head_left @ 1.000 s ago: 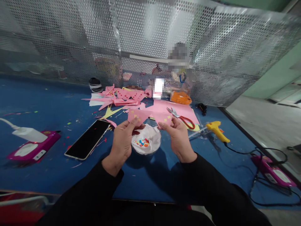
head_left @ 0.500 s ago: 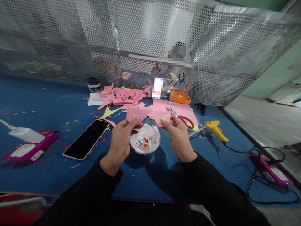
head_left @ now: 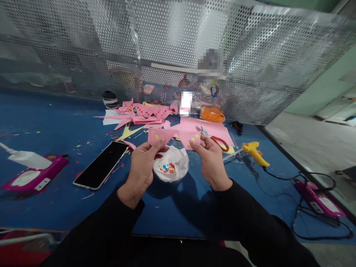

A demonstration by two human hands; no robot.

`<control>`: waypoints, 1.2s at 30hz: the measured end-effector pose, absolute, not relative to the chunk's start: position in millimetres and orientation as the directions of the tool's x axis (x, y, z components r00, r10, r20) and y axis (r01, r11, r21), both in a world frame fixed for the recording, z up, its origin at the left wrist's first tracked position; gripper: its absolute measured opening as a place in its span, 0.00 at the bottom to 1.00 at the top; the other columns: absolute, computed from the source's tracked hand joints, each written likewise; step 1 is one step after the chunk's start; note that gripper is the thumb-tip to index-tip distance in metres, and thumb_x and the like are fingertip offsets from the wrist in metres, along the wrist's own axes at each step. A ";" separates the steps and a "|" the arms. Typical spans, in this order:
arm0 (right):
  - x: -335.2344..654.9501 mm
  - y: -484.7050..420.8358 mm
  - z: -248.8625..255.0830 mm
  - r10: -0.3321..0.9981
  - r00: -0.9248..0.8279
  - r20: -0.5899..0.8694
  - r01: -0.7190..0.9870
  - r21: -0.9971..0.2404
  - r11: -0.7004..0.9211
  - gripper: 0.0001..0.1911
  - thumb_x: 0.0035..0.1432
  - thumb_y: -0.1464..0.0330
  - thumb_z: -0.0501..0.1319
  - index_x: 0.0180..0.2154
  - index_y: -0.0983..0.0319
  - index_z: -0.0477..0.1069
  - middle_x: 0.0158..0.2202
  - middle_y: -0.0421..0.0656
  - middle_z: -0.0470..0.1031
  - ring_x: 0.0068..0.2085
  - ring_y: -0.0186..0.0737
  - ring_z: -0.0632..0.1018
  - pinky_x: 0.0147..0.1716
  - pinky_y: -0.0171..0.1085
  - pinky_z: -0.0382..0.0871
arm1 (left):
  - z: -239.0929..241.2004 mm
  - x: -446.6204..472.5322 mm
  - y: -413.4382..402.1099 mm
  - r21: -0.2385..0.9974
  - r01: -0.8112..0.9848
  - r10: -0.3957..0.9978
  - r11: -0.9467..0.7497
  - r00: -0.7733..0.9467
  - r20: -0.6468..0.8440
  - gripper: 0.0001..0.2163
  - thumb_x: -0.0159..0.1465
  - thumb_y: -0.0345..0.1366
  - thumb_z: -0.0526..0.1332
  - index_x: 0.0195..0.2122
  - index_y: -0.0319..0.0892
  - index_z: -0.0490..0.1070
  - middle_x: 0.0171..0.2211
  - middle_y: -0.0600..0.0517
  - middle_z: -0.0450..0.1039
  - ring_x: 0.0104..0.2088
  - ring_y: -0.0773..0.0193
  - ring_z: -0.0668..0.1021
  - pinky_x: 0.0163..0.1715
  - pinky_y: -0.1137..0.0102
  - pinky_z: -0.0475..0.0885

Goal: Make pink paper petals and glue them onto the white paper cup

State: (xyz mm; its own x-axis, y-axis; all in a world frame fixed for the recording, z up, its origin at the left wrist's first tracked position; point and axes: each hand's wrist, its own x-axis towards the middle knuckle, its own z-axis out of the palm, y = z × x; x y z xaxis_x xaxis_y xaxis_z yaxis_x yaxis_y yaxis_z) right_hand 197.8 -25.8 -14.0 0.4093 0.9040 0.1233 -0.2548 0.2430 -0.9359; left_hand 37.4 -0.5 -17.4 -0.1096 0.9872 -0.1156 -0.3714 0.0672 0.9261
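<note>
My left hand (head_left: 140, 167) pinches the left end of a pink paper cut-out (head_left: 158, 136) between thumb and fingers. The right end is pinched the same way by my right hand (head_left: 211, 163). Small yellow squares dot both ends of the paper. Its middle blends with pink paper behind, so I cannot tell its full outline. Just below, between my hands, sits a round bowl (head_left: 171, 181) lined with white paper, holding small colourful bits (head_left: 167, 168). Red-handled scissors (head_left: 221, 143) lie open on a pink sheet (head_left: 214, 128) behind my right hand.
A black-screened phone (head_left: 102, 165) and a purple power strip (head_left: 36, 174) lie left on the blue table (head_left: 167, 218). Rightward are a yellow glue gun (head_left: 255, 152), its cord and another purple strip (head_left: 319, 200). Pink scraps (head_left: 150, 111), black-and-white yarn (head_left: 110, 100) and an orange bundle (head_left: 213, 115) line the perforated screen.
Both hands still pinch the pink paper in nearly the same place. The whole view has shifted very slightly; nothing was picked up or let go.
</note>
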 end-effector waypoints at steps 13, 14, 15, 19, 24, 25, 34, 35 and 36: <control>196.7 -26.7 -14.8 0.918 0.371 0.138 -0.256 -0.935 0.245 0.18 0.42 0.67 0.74 0.37 0.61 0.74 0.29 0.37 0.80 0.32 0.35 0.79 0.37 0.38 0.73 | -19.1 36.8 -0.5 0.936 -0.347 0.989 0.053 -0.113 -0.098 0.17 0.42 0.47 0.77 0.23 0.41 0.78 0.22 0.51 0.79 0.24 0.66 0.76 0.28 0.71 0.66; 196.3 -26.9 -14.7 0.921 0.365 0.135 -0.257 -0.937 0.239 0.18 0.42 0.67 0.74 0.37 0.61 0.74 0.29 0.37 0.80 0.32 0.36 0.79 0.37 0.38 0.73 | -19.2 36.7 -0.6 0.938 -0.344 0.989 0.049 -0.113 -0.094 0.17 0.43 0.48 0.77 0.23 0.41 0.78 0.22 0.51 0.79 0.24 0.66 0.76 0.28 0.71 0.66; 196.1 -27.2 -14.3 0.923 0.362 0.131 -0.257 -0.938 0.234 0.19 0.42 0.67 0.74 0.38 0.61 0.74 0.30 0.37 0.80 0.32 0.36 0.79 0.37 0.38 0.73 | -19.4 36.7 -0.7 0.939 -0.341 0.990 0.047 -0.112 -0.090 0.17 0.43 0.48 0.77 0.24 0.41 0.78 0.22 0.51 0.79 0.25 0.66 0.77 0.28 0.71 0.66; 199.3 -27.3 -11.5 0.905 0.390 0.169 -0.215 -0.939 0.268 0.20 0.43 0.65 0.73 0.40 0.60 0.74 0.30 0.36 0.80 0.32 0.35 0.78 0.39 0.38 0.73 | -21.3 36.1 -0.1 0.950 -0.310 0.996 0.029 -0.069 -0.053 0.18 0.48 0.51 0.75 0.26 0.41 0.77 0.27 0.48 0.80 0.29 0.63 0.79 0.30 0.70 0.68; 211.1 -24.9 -12.7 0.820 0.452 0.350 0.026 -0.924 0.381 0.21 0.49 0.65 0.70 0.46 0.59 0.72 0.29 0.35 0.77 0.31 0.35 0.77 0.36 0.38 0.70 | -24.2 31.1 1.4 0.959 -0.216 0.942 -0.183 -0.317 0.108 0.17 0.55 0.49 0.70 0.38 0.43 0.73 0.35 0.50 0.77 0.34 0.61 0.79 0.29 0.71 0.70; 213.1 -24.7 -13.8 0.801 0.450 0.395 0.102 -0.914 0.393 0.21 0.51 0.65 0.69 0.47 0.59 0.71 0.29 0.35 0.77 0.32 0.37 0.77 0.36 0.39 0.70 | -23.1 29.2 0.3 0.957 -0.114 0.897 -0.268 -0.393 0.204 0.15 0.57 0.46 0.69 0.40 0.43 0.72 0.37 0.50 0.76 0.37 0.61 0.79 0.30 0.71 0.70; 215.3 -32.1 -15.4 0.678 0.211 0.704 0.561 -0.656 0.506 0.18 0.59 0.64 0.67 0.50 0.58 0.71 0.35 0.42 0.81 0.38 0.44 0.82 0.44 0.44 0.72 | -3.1 13.9 -3.7 0.469 0.513 0.636 -0.719 0.214 0.741 0.13 0.65 0.39 0.64 0.51 0.49 0.79 0.50 0.48 0.80 0.54 0.52 0.77 0.59 0.61 0.65; 215.0 -32.2 -15.7 0.671 0.197 0.714 0.576 -0.639 0.510 0.18 0.59 0.64 0.67 0.50 0.57 0.71 0.35 0.42 0.81 0.38 0.44 0.82 0.44 0.44 0.72 | -2.6 13.0 -2.1 0.477 0.514 0.653 -0.713 0.239 0.719 0.12 0.66 0.39 0.63 0.49 0.49 0.80 0.48 0.48 0.82 0.52 0.53 0.79 0.57 0.62 0.67; 214.8 -32.1 -15.9 0.670 0.185 0.719 0.587 -0.627 0.512 0.18 0.59 0.64 0.67 0.51 0.57 0.71 0.35 0.42 0.81 0.38 0.44 0.82 0.45 0.44 0.72 | -1.9 12.1 -0.9 0.493 0.514 0.673 -0.702 0.251 0.695 0.11 0.67 0.40 0.62 0.48 0.49 0.80 0.46 0.49 0.82 0.49 0.54 0.80 0.53 0.63 0.69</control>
State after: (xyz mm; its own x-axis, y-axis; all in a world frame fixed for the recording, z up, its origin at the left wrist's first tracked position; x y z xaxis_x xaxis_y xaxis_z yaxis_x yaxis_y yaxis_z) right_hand 214.8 -32.1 -15.9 0.1851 0.6695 0.7193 0.5871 0.5116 -0.6273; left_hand 12.1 -0.9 -1.9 0.2514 0.6732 0.6954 0.5142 -0.7016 0.4933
